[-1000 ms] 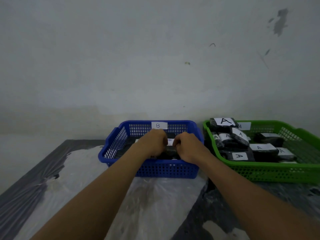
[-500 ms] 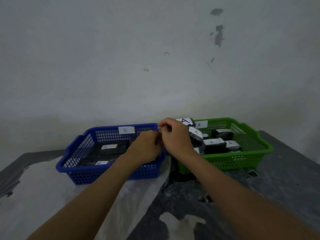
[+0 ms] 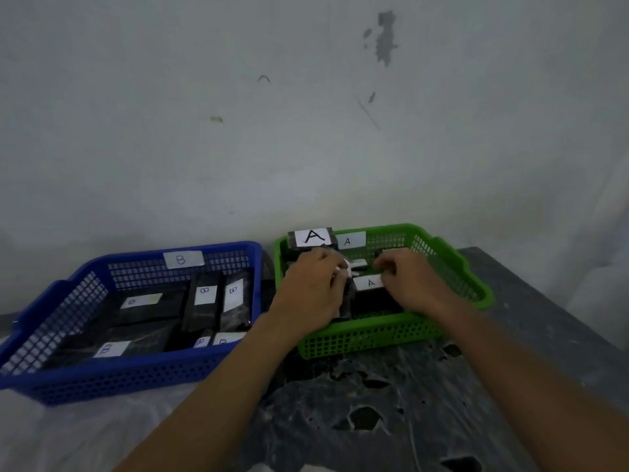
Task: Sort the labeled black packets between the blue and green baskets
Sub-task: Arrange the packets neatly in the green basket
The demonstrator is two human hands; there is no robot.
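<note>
Both hands work inside the green perforated plastic basket [image 3: 459, 284], which stands just to the right of the blue perforated plastic basket [image 3: 112, 379] on the dark, plastic-covered desk [image 3: 374, 403]. The left hand [image 3: 311, 291] curls its fingers round a black packet with a white label [image 3: 344, 294], held on edge, probably so it can be slotted in among the others. The right hand [image 3: 406, 284] is curled too, low over the packets beside it; whether its grip has hold of one I cannot tell.

Labels read plainly. The green basket's back wall carries a white tag marked "A" [image 3: 350, 240]; a packet propped beside it [image 3: 311, 237] shows a large "A", and another between the hands shows "A". The blue basket's tag [image 3: 183, 259] reads "B", and its black packets [image 3: 204, 301] show "B" labels, some upright, some flat.
</note>
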